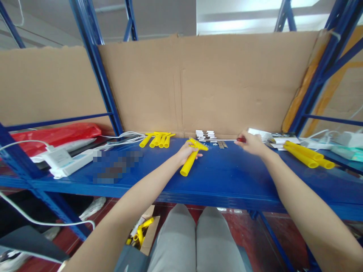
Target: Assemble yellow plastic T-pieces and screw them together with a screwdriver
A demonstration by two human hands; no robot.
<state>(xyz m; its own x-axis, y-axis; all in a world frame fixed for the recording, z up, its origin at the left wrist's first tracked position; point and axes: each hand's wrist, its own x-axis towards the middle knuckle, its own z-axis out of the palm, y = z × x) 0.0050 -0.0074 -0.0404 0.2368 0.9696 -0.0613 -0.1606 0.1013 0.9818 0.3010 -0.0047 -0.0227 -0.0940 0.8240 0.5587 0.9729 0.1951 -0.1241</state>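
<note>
My left hand (185, 152) is closed around a yellow T-shaped plastic handle (189, 163), its hollow round end pointing down towards me and its head up and to the right. Off to the right, my right hand (252, 142) grips the red handle of a screwdriver (241, 139), whose thin shaft points left. Small dark flat blades (222, 144) lie on the blue shelf between the hands. Just behind them sits a stack of small white boxes (205, 135). The fingers of my left hand hide part of the yellow handle's middle.
Several yellow T-shaped handles (159, 139) lie at the back left; yellow tubes (304, 155) lie at the right. A white power strip (75, 162) and cables are on the left. Cardboard (227, 83) walls the back. Below, a box (150, 234) holds more yellow pieces.
</note>
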